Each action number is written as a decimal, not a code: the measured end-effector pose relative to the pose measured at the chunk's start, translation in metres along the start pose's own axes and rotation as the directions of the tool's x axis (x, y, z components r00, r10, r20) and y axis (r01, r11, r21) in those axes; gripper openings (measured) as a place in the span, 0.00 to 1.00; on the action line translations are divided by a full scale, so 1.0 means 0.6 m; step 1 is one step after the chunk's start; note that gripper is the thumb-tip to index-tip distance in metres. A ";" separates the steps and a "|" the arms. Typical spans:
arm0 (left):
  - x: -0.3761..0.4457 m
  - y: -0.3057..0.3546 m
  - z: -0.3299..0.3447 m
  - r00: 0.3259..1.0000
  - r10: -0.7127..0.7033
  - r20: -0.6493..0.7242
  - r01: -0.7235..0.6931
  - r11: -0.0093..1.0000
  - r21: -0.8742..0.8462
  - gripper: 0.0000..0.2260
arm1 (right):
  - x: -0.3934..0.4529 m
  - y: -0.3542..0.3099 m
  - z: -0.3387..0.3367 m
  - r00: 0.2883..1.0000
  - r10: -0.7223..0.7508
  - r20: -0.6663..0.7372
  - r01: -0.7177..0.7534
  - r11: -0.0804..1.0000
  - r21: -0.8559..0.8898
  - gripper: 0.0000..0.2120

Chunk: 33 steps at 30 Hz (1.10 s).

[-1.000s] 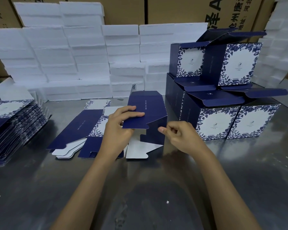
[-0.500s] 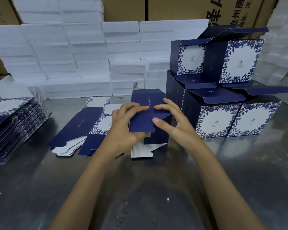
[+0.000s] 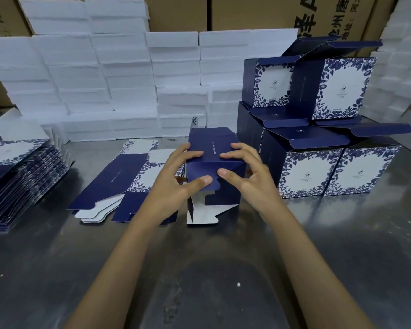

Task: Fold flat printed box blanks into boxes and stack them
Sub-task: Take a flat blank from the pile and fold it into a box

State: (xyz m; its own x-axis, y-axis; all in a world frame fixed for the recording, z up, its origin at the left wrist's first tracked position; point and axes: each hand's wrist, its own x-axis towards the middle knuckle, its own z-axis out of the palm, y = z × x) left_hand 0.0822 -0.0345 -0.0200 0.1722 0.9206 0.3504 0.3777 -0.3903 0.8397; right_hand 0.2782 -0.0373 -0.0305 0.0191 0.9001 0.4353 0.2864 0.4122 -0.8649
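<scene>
A half-formed box (image 3: 214,167) of thin navy card stands at the middle of the table (image 3: 342,257), between both hands. The left hand (image 3: 171,186) grips its left side, thumb pressed on the near flap and fingers curled over the top panel; the right hand (image 3: 252,179) grips the right side the same way, thumb on the flap and fingers on top. The flap has a rounded tab edge, and below it the white uncoated inside of the card shows, with a bottom flap splayed flat on the table.

The table is brushed sheet metal, dull and smeared with soft reflections. Just left of the box lie a few flat blanks (image 3: 119,184), navy panels beside white panels edged in blue leaf print, their tabbed ends pointing toward the person. At the far left edge sits a tall, slightly fanned pile of blanks (image 3: 19,176).

Touching distance to the right, finished boxes (image 3: 318,148) stand in two tiers, square faces white with blue floral borders, lids open and sticking out sideways. Behind everything runs a wall of rough white foam blocks (image 3: 105,79), with brown cartons (image 3: 259,13) above.

The near half of the table, around the forearms, is bare metal; the tight spots are the gap beside the finished boxes and the blanks at left
</scene>
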 end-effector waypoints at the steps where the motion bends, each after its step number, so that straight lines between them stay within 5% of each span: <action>1: 0.000 0.001 0.002 1.000 0.012 -0.017 -0.012 1.000 -0.001 0.21 | 0.000 0.000 0.003 1.000 -0.003 -0.012 0.003 1.000 0.003 0.13; 7: -0.003 0.007 0.023 0.973 0.036 -0.227 -0.048 0.998 -0.050 0.13 | -0.002 -0.004 0.008 0.999 0.002 -0.041 -0.001 1.000 0.018 0.11; 33: -0.003 0.015 0.005 0.979 -0.030 -0.200 0.006 0.992 -0.123 0.12 | -0.001 0.000 -0.003 0.998 0.048 -0.051 -0.036 0.975 0.219 0.08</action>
State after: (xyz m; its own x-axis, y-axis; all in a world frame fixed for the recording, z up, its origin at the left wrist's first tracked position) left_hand 0.0880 -0.0397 -0.0145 -0.0248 0.9159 0.4007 0.2640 -0.3806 0.8863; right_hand 0.2799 -0.0378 -0.0304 0.0821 0.9106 0.4051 0.0687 0.4003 -0.9138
